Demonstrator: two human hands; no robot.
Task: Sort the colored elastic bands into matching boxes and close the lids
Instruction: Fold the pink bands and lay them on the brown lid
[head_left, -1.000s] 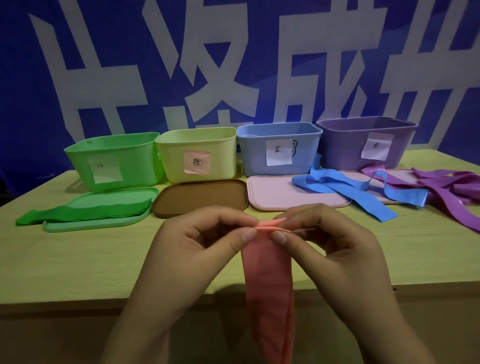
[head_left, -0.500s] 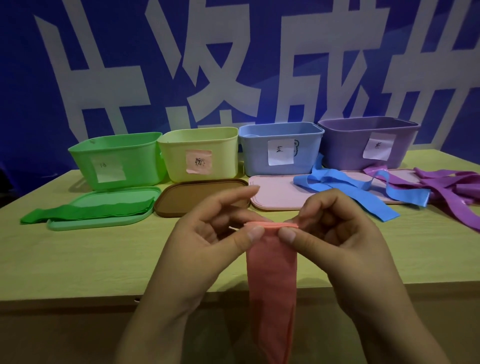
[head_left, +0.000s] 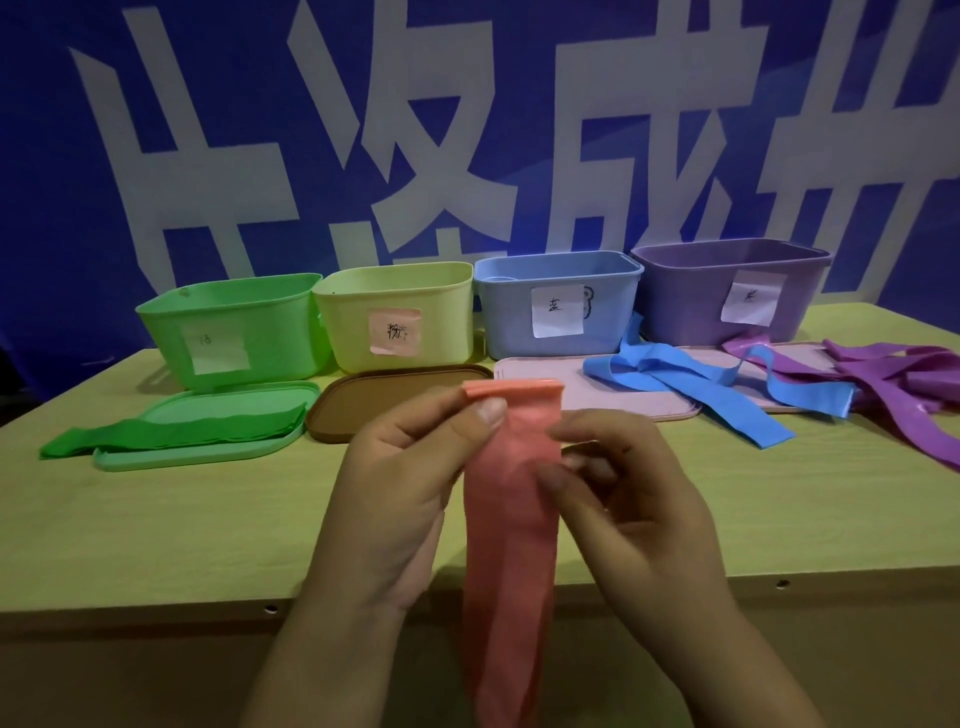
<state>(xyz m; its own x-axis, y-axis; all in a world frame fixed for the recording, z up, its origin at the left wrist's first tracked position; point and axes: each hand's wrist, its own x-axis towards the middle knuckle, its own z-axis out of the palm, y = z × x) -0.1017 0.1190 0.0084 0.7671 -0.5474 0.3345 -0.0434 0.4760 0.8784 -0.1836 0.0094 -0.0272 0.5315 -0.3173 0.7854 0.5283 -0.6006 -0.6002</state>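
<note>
**Pink band held up over the table edge**

The lower end of the pink band (head_left: 511, 519) runs out of view at the bottom, so its full length cannot be told. The insides of all four boxes are hidden by their front walls. The purple bands (head_left: 883, 384) are cut off at the right edge.

The left hand (head_left: 410, 488) pinches the band's upper left corner between thumb and forefinger, the other fingers curled behind. The right hand (head_left: 634, 499) has thumb and curled fingers at the band's right edge lower down; blur makes that contact hard to judge, but it appears to pinch it. The band hangs as a flat, thin, matte strip, folded over at its top edge, in front of the near edge of the pale wooden table (head_left: 156, 530).

At the back stand four smooth plastic boxes with rounded corners: a green box (head_left: 234, 332), a yellow box (head_left: 400, 317), a blue box (head_left: 558, 306) and a purple box (head_left: 727, 291). Each bears a paper label with handwriting too small to read surely. Lids lie flat before them: a green lid (head_left: 208, 452) with a green band (head_left: 171, 434) across it, a brown lid (head_left: 374, 405), and a pink lid (head_left: 597, 402) under the tangled blue bands (head_left: 701, 387).

Behind hangs a blue banner (head_left: 519, 104) with large white characters, cropped at the top.
</note>
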